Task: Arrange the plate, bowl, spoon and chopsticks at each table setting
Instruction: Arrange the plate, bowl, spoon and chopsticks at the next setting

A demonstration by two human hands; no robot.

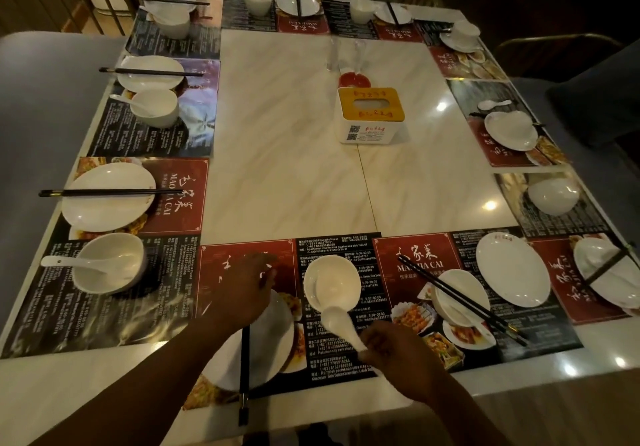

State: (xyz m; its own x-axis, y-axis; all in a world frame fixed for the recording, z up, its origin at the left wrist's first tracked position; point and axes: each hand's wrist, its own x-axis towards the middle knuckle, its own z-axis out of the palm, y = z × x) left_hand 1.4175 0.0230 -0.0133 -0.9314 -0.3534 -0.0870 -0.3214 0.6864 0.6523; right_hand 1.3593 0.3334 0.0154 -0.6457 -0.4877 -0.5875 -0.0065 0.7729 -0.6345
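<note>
Pinching the handle of the white spoon [341, 329], the right hand [394, 353] holds its scoop end at the near rim of the bowl [329, 272] on the worktop [294, 133]. The left hand [247, 286] lies over the plate's [266, 359] far edge, its grip unclear. The chopsticks [245, 369] lie across that plate.

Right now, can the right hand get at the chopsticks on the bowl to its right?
Probably, once it frees itself: the right hand grips the spoon, whose head lies in the near bowl. The chopsticks lie uncovered across the next bowl, with only placemat between.
</note>
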